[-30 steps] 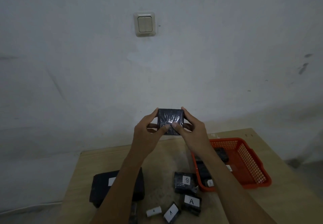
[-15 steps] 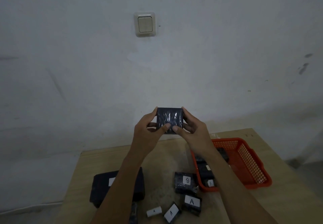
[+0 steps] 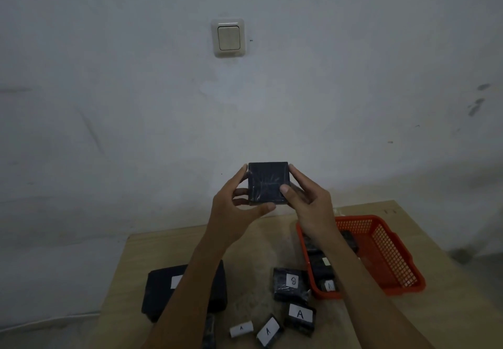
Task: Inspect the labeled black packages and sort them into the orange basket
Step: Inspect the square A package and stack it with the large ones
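Observation:
A square black package (image 3: 268,181) wrapped in shiny film is held up in front of the wall, its plain face towards me with no label showing. My left hand (image 3: 236,212) grips its left edge and underside. My right hand (image 3: 309,205) grips its right edge, thumb on the front face. The orange basket (image 3: 392,253) sits on the table at the right and holds several black packages, partly hidden by my right forearm. On the table lie more labeled packages: one marked B (image 3: 290,283), two marked A (image 3: 299,317) (image 3: 268,331), and a small white roll (image 3: 241,329).
A large black package (image 3: 160,291) with a white label lies at the table's left, partly under my left forearm. The wooden table (image 3: 255,242) stands against a pale wall with a light switch (image 3: 228,37). Floor shows past the table's left and right edges.
The package has turned in my hands and risen slightly. Its flat face now looks at me, and my thumbs have moved apart from its middle to its edges.

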